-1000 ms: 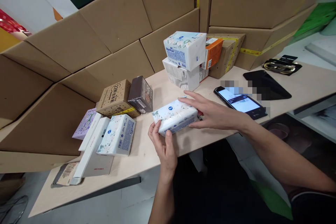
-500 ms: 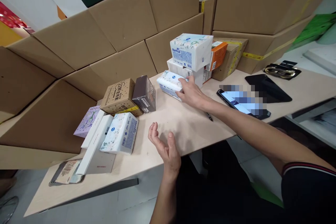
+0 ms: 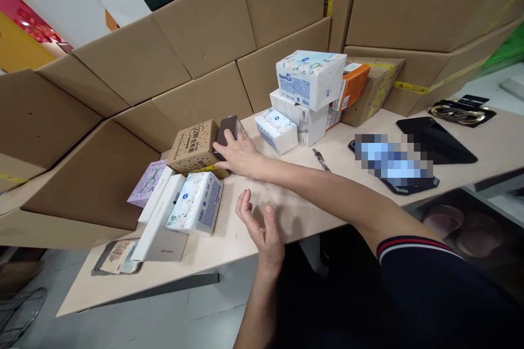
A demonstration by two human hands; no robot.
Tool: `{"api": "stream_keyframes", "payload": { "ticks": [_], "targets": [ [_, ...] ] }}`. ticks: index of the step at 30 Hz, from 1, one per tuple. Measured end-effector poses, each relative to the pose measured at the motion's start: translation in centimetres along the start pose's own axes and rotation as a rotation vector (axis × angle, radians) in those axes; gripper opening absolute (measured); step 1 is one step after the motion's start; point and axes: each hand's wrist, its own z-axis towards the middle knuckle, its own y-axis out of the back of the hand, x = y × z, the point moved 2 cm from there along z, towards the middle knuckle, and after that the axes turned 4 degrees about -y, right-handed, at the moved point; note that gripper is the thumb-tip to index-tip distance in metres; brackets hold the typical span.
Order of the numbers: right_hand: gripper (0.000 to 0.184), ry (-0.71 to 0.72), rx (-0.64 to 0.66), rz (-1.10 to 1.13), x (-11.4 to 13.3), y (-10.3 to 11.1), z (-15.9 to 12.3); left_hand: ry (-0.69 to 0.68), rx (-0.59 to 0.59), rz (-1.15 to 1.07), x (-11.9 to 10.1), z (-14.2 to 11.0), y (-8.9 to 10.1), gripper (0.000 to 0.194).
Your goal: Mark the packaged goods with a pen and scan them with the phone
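My right hand [image 3: 239,155] reaches across the table, its fingers spread over the dark brown box [image 3: 231,124] and covering part of it. Whether the fingers press on that box I cannot tell. Against its left side stands a tan carton [image 3: 192,144] with dark printing and yellow tape. My left hand [image 3: 264,229] hovers near the table's front edge, palm up, fingers apart and holding nothing. Left of it lies a white floral tissue pack [image 3: 190,204], leaning on white boxes [image 3: 159,223]. A smaller tissue pack [image 3: 276,130] rests right of the dark box.
A large tissue pack [image 3: 311,79] tops a white box [image 3: 309,120], beside an orange box [image 3: 354,84]. A pen [image 3: 321,160], a phone [image 3: 409,181] and a black flat item [image 3: 440,139] lie rightward. Banknotes [image 3: 118,259] and a purple box [image 3: 145,185] are leftward. Cardboard cartons [image 3: 204,54] wall the back.
My right hand has let go of the small tissue pack and moved left onto the dark brown box. The left hand keeps its pose. The view has shifted slightly.
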Motion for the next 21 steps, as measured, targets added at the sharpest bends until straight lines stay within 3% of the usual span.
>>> {"api": "stream_keyframes", "payload": {
  "ticks": [4, 8, 14, 17, 21],
  "targets": [
    [0.041, -0.049, -0.006, 0.032, -0.6, -0.3, 0.5, 0.030, -0.007, -0.012, 0.1, 0.1, 0.1, 0.049],
    [0.035, -0.070, 0.001, 0.074, -2.6, 0.9, -1.2, 0.044, -0.037, -0.033, 0.3, 0.1, 0.1, 0.050],
    [0.060, 0.080, 0.075, 0.438, -8.7, 4.6, -8.0, 0.070, -0.205, -0.157, 0.4, 0.1, 0.4, 0.049],
    [0.052, 0.080, 0.091, 0.576, -11.9, 6.3, -11.4, 0.075, -0.266, -0.196, 0.1, 0.3, 0.3, 0.053],
    [0.057, 0.016, 0.128, 0.652, -14.3, 6.9, -14.4, 0.131, -0.179, -0.268, 0.0, 0.5, -0.3, 0.049]
  ]
}}
